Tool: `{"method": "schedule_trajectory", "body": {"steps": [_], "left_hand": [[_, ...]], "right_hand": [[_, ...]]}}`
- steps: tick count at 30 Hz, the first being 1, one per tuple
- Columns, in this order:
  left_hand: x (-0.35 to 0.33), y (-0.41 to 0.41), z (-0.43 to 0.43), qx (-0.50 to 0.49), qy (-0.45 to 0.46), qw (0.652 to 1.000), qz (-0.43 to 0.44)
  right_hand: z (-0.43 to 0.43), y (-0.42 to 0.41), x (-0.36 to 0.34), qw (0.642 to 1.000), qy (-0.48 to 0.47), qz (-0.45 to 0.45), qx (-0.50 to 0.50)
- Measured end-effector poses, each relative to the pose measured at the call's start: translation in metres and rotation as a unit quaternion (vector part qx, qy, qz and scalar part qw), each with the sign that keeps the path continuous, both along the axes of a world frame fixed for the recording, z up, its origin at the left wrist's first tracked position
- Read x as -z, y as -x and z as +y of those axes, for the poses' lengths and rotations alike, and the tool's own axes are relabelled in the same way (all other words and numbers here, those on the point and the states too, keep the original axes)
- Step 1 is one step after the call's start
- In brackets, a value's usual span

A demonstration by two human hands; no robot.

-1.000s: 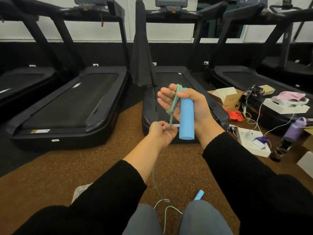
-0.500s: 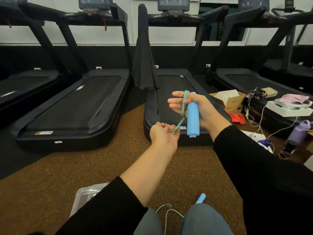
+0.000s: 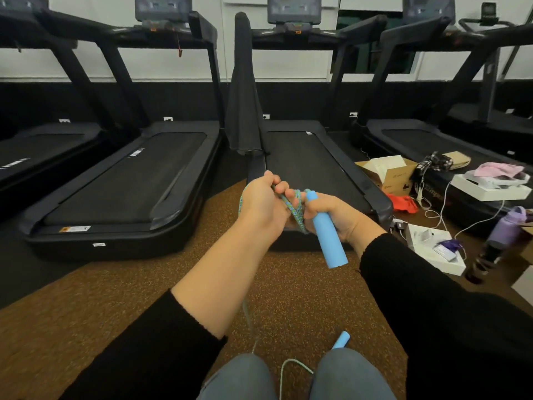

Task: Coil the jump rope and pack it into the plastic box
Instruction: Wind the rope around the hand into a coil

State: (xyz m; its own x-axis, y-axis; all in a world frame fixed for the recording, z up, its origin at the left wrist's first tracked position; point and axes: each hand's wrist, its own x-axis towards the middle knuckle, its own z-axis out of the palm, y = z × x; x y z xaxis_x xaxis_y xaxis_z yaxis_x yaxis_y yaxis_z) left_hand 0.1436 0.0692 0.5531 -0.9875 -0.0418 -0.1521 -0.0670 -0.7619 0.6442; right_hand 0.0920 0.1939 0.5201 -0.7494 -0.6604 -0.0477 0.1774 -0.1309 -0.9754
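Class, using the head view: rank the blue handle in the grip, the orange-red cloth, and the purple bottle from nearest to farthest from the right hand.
1. Blue handle: held in the right hand itself.
2. Orange-red cloth: on the floor to the right, beside the treadmill.
3. Purple bottle: far right edge, beyond the white boxes.

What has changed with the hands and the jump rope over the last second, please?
The left hand rose from below the right hand to wrap the rope over its fingers. The blue handle tilted, its lower end swinging right. The right hand kept hold of it; the second handle stayed on the floor.
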Motion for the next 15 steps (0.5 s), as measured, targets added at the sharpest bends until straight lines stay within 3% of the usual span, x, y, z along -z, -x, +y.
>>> {"method": "schedule_trajectory", "body": {"steps": [5, 8, 15], "left_hand": [[-0.019, 0.000, -0.008, 0.048, 0.115, 0.991, 0.050], [-0.035, 0.004, -0.015, 0.078, 0.161, 0.981, 0.074], [-0.051, 0.020, -0.041, 0.145, 0.073, 0.986, 0.044]], "right_hand": [[-0.004, -0.005, 0.011, 0.988, 0.001, 0.054, -0.143], [-0.009, -0.011, 0.016, 0.981, 0.013, 0.076, -0.178], [-0.020, -0.029, 0.026, 0.960, 0.056, 0.117, -0.249]]}}
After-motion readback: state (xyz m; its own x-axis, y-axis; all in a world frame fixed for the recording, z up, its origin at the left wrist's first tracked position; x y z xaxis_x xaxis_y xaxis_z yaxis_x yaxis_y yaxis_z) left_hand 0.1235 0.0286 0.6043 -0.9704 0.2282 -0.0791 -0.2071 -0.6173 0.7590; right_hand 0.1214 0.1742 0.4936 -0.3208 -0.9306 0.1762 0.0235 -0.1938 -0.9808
